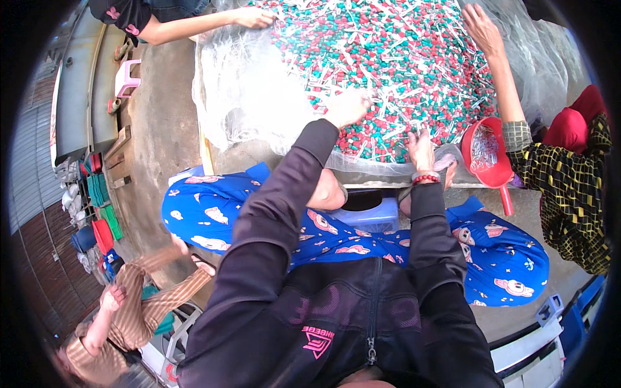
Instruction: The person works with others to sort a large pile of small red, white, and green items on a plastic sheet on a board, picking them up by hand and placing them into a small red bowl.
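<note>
A wide heap of small red, green and white pieces (388,71), mixed with thin pale slivers, covers the table in front of me. My left hand (349,108) rests low over the heap's near left part, fingers curled together; whatever is between them is too bright and small to name. At the near edge, my right hand (422,154), with a red bead bracelet at the wrist, touches the pieces with its fingers a little apart. To its right sits a red scoop (482,155) holding clear, thin pieces, its handle pointing toward me.
Clear plastic sheeting (249,97) spreads under the heap. A co-worker's hand (259,17) reaches in at the far left, another person's hand (482,32) at the far right. A pink stool (127,77) stands on the floor; someone in striped clothes (132,291) is at the lower left.
</note>
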`<state>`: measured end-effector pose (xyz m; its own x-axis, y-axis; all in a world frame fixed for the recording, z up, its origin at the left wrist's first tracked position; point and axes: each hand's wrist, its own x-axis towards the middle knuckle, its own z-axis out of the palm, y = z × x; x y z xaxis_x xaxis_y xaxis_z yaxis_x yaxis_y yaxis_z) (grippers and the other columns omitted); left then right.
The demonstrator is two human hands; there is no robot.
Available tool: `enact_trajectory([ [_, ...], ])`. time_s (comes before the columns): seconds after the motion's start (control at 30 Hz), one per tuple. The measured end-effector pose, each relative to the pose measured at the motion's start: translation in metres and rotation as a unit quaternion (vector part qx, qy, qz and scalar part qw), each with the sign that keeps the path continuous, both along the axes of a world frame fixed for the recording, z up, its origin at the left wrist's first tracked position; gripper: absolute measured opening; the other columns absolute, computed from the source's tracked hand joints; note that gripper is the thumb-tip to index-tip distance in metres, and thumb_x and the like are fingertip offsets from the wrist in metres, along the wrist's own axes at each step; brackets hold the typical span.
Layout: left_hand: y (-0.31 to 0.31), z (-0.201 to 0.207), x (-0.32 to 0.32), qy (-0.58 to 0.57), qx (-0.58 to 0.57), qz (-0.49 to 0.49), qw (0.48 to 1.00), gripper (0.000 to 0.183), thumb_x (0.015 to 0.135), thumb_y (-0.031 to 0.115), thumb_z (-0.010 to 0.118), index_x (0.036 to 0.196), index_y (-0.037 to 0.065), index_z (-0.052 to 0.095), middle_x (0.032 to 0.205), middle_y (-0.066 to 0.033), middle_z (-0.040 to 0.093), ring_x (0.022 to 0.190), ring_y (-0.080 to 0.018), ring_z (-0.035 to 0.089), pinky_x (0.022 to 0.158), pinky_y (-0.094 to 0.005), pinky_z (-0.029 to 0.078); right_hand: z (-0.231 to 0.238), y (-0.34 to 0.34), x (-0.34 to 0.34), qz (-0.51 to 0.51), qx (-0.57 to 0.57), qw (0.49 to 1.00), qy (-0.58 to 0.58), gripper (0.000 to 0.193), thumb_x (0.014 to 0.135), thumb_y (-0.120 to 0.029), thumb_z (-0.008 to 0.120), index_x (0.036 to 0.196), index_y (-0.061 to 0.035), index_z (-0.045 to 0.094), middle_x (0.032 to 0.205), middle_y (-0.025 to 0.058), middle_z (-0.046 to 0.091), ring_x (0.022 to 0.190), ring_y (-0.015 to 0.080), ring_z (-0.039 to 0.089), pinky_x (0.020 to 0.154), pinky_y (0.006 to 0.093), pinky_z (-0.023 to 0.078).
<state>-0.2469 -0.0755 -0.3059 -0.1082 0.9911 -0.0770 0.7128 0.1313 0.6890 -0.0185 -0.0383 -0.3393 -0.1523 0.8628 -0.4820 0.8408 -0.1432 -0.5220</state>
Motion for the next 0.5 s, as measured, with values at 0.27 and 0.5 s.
enact_trajectory([
  [0.27,-0.034,-0.019,0.034,0.146,-0.058,-0.391,0.907,0.035,0.072,0.018,0.06,0.106,0.015,0.051,0.083,-0.0093,0.057,0.08,-0.0272,0.058,0.063,-0.0395,0.048,0.009,-0.028,0.004,0.101,0.044,0.986,-0.126,0.035,0.074,-0.019,0.061,0.098,0.001,0.047,0.082,0.0219,0.061,0.082,0.0368,0.06,0.071,0.0459,0.047],
  [0.5,-0.013,-0.032,-0.011,0.223,-0.032,-0.351,0.909,0.024,0.074,0.01,0.056,0.098,0.01,0.056,0.077,-0.0123,0.059,0.074,-0.0291,0.06,0.063,-0.0357,0.05,0.005,-0.025,0.023,0.135,0.05,0.976,-0.162,0.044,0.073,-0.021,0.064,0.109,-0.0024,0.048,0.084,0.0204,0.061,0.084,0.0353,0.059,0.071,0.0441,0.047],
])
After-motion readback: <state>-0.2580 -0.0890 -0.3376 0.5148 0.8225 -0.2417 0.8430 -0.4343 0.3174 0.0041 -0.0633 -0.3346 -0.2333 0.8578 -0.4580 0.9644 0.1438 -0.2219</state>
